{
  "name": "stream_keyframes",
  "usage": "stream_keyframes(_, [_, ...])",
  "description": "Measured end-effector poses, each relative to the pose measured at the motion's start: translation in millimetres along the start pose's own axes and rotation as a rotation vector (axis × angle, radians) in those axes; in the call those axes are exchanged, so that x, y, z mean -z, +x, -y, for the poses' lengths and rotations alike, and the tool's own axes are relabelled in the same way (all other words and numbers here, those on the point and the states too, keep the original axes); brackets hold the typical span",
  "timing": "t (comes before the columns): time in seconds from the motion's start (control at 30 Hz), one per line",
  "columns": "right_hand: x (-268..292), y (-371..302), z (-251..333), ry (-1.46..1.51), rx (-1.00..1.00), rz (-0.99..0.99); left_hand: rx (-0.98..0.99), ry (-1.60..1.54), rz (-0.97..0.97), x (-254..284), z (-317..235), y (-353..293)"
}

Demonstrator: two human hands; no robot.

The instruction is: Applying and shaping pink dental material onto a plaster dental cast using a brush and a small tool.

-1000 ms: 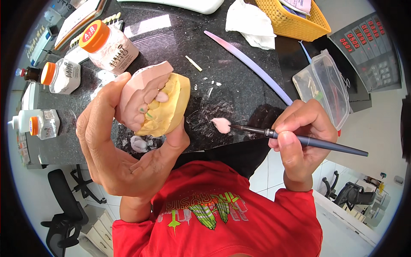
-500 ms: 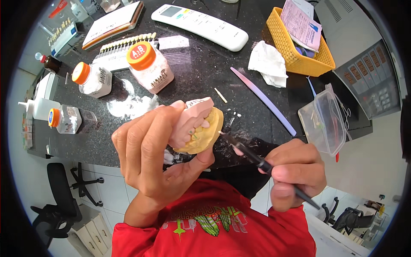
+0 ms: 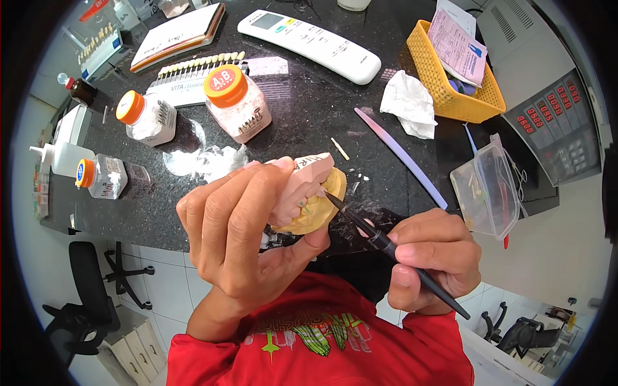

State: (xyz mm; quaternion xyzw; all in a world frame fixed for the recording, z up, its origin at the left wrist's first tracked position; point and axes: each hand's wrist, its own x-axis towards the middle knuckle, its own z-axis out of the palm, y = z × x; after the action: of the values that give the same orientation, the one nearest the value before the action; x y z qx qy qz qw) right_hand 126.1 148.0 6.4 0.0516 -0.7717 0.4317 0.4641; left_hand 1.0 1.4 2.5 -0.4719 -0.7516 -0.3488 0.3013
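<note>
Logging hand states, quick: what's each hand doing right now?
Left hand: closed around the pink-and-yellow dental model.
Right hand: closed on a dark brush, tip at the model's teeth.

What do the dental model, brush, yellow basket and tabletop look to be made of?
Dental model: probably cast plaster; matte, chalky-looking pink and yellow halves.
Brush: dark, smooth handle; painted wood or plastic, can't tell.
Yellow basket: likely moulded plastic; uniform colour, regular perforations.
Tabletop: polished stone or a lookalike; black, fine speckle, glossy reflections.
</note>
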Motion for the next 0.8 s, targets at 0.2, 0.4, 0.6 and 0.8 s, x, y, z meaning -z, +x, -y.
stream_keyframes(0.2, [-0.1,-0.8,-0.5,-0.014,0.008,0.010,0.001,0.000,0.011,1.6,0.3,-0.4])
stream_keyframes(0.4, [0.5,0.2,0.5,0.001,0.009,-0.003,-0.004,0.013,0.020,2.2,-0.4,0.3])
stream_keyframes(0.6, [0.3,0.8,-0.4,-0.010,0.005,0.020,0.002,0.010,0.018,1.5,0.4,-0.5])
stream_keyframes(0.8, [1.1,2.6,1.1,-0.016,0.007,0.030,0.000,0.015,0.017,1.6,-0.1,-0.8])
